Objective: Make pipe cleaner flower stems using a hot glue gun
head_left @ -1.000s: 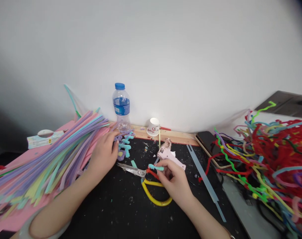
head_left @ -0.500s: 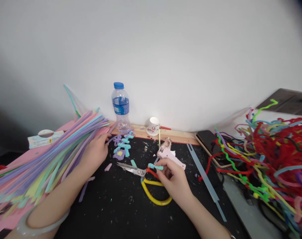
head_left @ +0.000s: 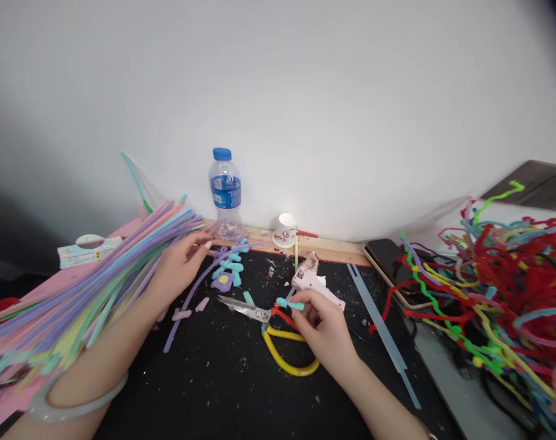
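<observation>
My right hand (head_left: 326, 327) pinches a short, bumpy turquoise pipe-cleaner piece (head_left: 285, 302) between thumb and fingers. Below it lie scissors (head_left: 291, 368) with yellow handles, blades pointing left. My left hand (head_left: 179, 263) is at the right end of a bundle of pastel pipe cleaners (head_left: 117, 272), thumb and fingers apart. A loose purple pipe cleaner (head_left: 189, 300) curves across the mat just right of that hand. Beside it sit a purple flower with a yellow centre (head_left: 223, 281) and a turquoise leafy piece (head_left: 232, 266). A pale pink glue gun (head_left: 312, 282) lies behind my right hand.
A water bottle (head_left: 226, 195) and a paper cup (head_left: 285, 231) stand along the wooden strip by the wall. Translucent blue strips (head_left: 379, 318) lie on the right of the black mat (head_left: 241, 403). A tangled heap of coloured pipe cleaners (head_left: 502, 293) fills the far right.
My left hand has loosened and its fingers have spread. The loose purple pipe cleaner has shifted right, out from beside my left forearm. My right hand still holds the turquoise piece.
</observation>
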`<state>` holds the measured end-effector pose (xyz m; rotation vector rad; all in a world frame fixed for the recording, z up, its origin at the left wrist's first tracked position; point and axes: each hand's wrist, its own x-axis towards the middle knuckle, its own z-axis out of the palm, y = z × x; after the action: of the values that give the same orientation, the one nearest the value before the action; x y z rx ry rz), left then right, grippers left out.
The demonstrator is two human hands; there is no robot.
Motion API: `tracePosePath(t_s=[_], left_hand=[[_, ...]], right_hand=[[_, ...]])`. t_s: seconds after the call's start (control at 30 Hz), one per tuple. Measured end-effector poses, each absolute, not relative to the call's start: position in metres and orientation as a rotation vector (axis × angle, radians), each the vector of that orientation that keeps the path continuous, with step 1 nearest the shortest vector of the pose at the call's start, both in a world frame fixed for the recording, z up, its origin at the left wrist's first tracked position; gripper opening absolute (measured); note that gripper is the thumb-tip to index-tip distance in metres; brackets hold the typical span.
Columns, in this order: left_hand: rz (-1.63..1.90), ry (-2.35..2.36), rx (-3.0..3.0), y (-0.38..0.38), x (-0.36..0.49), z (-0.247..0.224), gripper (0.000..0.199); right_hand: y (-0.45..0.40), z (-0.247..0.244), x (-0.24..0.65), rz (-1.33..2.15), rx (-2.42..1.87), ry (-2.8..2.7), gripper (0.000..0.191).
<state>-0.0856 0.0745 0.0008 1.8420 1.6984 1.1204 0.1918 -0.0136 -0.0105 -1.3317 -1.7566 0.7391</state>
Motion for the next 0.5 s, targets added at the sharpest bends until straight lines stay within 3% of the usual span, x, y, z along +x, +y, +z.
tracePosePath(t_s=[0.2, 0.5], left_hand=[[0.802, 1.844, 1.964, 0.073, -0.103, 0.015, 0.035], [0.302, 1.883, 1.927, 0.065, -0.146, 0.030, 0.019]], right_hand=[[-0.013, -0.010, 0.192, 0.730, -1.343, -1.762, 0.010], [-0.011, -0.009, 0.192, 0.742, -1.348, -1.758, 0.009]])
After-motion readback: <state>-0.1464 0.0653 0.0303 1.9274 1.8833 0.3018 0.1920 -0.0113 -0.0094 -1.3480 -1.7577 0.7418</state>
